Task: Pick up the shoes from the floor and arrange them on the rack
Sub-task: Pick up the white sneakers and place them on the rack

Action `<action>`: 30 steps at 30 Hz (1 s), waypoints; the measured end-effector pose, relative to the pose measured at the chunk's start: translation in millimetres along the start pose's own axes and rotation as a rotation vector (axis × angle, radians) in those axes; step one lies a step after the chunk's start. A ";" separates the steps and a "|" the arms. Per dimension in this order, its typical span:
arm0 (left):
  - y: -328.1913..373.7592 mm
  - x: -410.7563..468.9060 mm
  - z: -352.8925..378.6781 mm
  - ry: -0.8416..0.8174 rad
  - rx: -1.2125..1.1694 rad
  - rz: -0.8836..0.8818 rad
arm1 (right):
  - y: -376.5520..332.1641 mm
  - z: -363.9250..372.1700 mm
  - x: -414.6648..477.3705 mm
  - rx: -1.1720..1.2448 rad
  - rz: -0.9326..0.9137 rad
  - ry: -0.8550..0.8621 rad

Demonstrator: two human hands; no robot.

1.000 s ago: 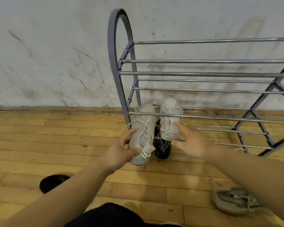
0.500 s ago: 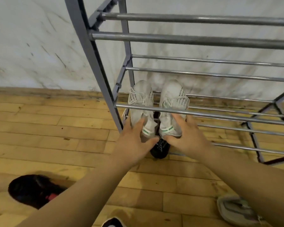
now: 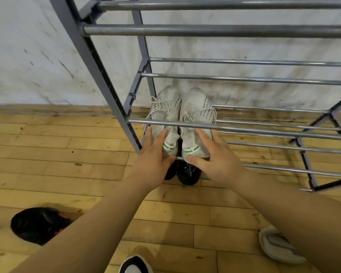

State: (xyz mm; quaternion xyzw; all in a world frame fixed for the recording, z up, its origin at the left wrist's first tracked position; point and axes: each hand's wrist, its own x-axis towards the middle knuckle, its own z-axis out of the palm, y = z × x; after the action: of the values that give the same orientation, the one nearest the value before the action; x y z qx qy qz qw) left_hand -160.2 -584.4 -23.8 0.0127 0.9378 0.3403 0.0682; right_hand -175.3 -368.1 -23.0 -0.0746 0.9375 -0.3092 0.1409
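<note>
A pair of white sneakers with green heel stripes sits side by side on a lower shelf at the left end of the grey metal rack (image 3: 244, 130), toes to the wall. My left hand (image 3: 152, 160) presses on the heel of the left sneaker (image 3: 165, 109) with straight fingers, thumb behind the heel. Likewise, my right hand (image 3: 215, 160) lies spread over the heel of the right sneaker (image 3: 195, 107), thumb at its back edge. Under them, a black pair (image 3: 187, 174) shows its heels on the bottom shelf.
On the wooden floor lie a black shoe (image 3: 37, 223) at the lower left, a grey shoe (image 3: 278, 247) at the lower right and a black-and-white shoe (image 3: 135, 265) at the bottom edge. The rack stands against a scuffed white wall; its shelves to the right hold nothing.
The left white sneaker has gone from my left hand onto the shelf beside the other. Both hands have slid the pair deeper in, and my view has moved closer to the rack.
</note>
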 end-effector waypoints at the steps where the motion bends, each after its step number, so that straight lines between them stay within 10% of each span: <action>1: -0.8 1.2 1.2 0.004 -0.005 0.000 | 0.9 1.0 0.1 -0.003 -0.006 0.007; 12: -11.6 -84.5 10.8 -0.128 0.166 0.022 | 18.8 -4.0 -73.4 -0.132 -0.210 0.215; 20: -67.7 -160.8 120.7 -1.174 0.257 0.108 | 115.8 68.9 -194.2 -0.276 0.143 -0.834; 30: -87.4 -183.0 146.6 -1.250 0.171 0.080 | 154.4 104.3 -236.1 -0.371 0.077 -0.787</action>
State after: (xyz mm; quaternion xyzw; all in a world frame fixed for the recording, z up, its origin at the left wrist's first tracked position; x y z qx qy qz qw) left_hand 43.0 -571.1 -169.1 0.2495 0.7434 0.1946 0.5893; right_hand 73.0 -249.6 -144.5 -0.1759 0.8542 -0.0779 0.4831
